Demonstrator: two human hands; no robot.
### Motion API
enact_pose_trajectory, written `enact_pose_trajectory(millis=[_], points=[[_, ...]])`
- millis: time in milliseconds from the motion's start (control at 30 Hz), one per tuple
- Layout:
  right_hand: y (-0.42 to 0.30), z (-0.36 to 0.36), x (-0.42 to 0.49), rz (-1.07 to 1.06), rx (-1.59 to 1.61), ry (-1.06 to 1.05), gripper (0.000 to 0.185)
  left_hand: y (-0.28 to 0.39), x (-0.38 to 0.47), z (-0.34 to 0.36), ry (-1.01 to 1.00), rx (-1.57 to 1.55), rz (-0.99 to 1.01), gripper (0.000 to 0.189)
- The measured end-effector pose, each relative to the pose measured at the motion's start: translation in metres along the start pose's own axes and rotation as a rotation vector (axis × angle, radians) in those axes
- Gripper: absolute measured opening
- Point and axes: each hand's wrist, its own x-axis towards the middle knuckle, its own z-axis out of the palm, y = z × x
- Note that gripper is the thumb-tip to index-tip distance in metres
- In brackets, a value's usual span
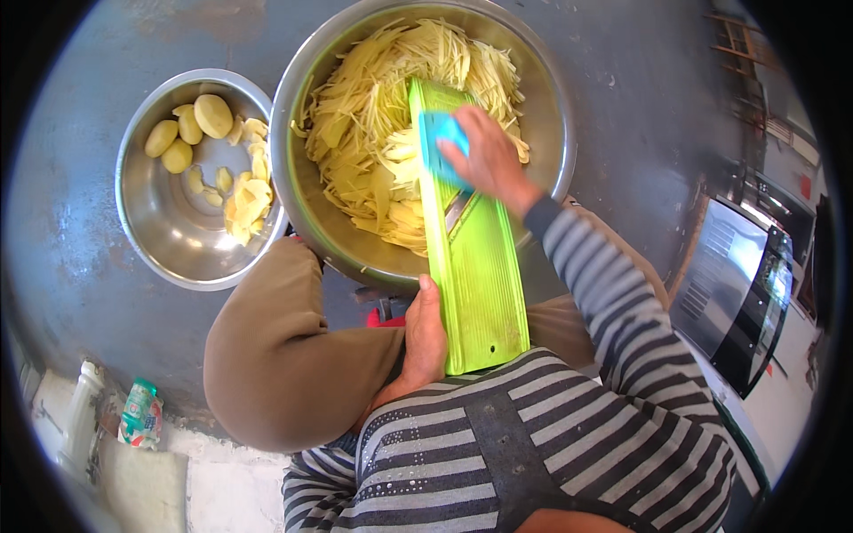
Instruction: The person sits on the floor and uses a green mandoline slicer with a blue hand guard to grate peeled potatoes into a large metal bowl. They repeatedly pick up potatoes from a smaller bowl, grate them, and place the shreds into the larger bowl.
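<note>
A green plastic mandoline slicer [483, 286] slopes from my body into a large steel bowl [556, 73], its far end over a heap of shredded and sliced potato [360, 113]. My left hand [423, 333] grips the slicer's near left edge, thumb up along the side. My right hand [493, 156] holds a blue plastic food holder [443, 143] against the slicer's upper half, beyond the slanted blade. The hand is slightly blurred. Whatever sits under the holder is hidden.
To the left, a smaller steel bowl [166, 233] holds several peeled potatoes [213, 116] and cut slices [250, 200], and touches the large bowl. A green-capped bottle [138, 403] stands at the lower left. A glass-and-metal appliance [723, 286] is at the right.
</note>
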Motion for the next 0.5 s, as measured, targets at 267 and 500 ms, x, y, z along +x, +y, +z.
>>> enact_pose_trajectory(millis=[267,500], points=[[-0.081,-0.075,-0.112,-0.176,0.034,-0.222,0.067,-0.002,-0.004,-0.006,-0.024,-0.172,-0.061,0.069],[-0.002,0.006,0.006,-0.065,-0.087,-0.024,0.04,-0.001,-0.002,-0.005,0.014,0.026,-0.009,0.071]])
